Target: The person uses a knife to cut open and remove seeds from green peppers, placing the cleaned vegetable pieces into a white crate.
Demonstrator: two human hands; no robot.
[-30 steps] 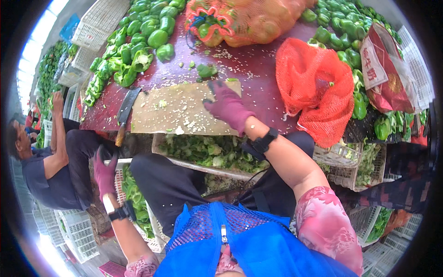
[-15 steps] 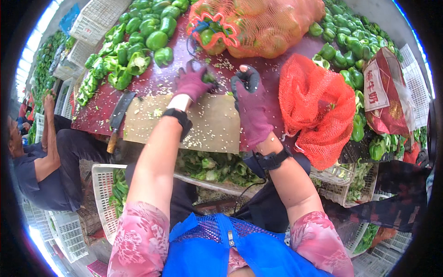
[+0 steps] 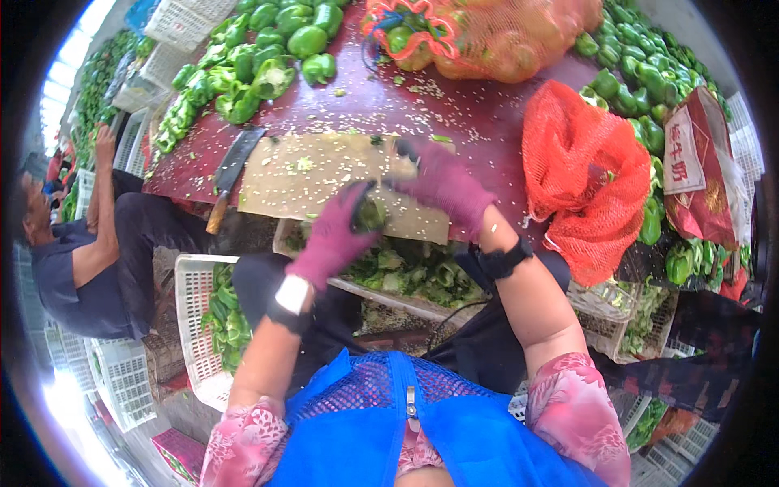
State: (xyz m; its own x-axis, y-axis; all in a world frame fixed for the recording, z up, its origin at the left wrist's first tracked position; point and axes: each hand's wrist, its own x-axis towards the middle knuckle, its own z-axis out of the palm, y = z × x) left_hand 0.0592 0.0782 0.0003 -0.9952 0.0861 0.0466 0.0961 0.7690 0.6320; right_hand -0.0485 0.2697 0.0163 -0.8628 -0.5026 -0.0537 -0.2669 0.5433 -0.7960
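In purple gloves with black palms, both hands work at the near edge of the table. My left hand [image 3: 337, 231] is closed round a green pepper [image 3: 371, 216] just off the board's near edge; much of the pepper is hidden by the glove. Over the right part of the tan board [image 3: 324, 183], my right hand [image 3: 446, 183] is curled and smeared by motion, so whether it holds anything is unclear. Pale pepper seeds and green scraps are scattered over the board. A cleaver [image 3: 234, 166] with a wooden handle lies left of the board.
A heap of green peppers [image 3: 308, 40] lies at the far left. Behind sits an orange net bag [image 3: 519, 45] of peppers; a red net bag [image 3: 580, 178] slumps at right. Below the table are scraps [image 3: 422, 272] and a white crate [image 3: 191, 316]. A person [image 3: 89, 243] sits at left.
My left hand has come back toward me from the board's far edge, now with a green pepper in it. The right hand has moved nearer and over the board. The view has shifted slightly.
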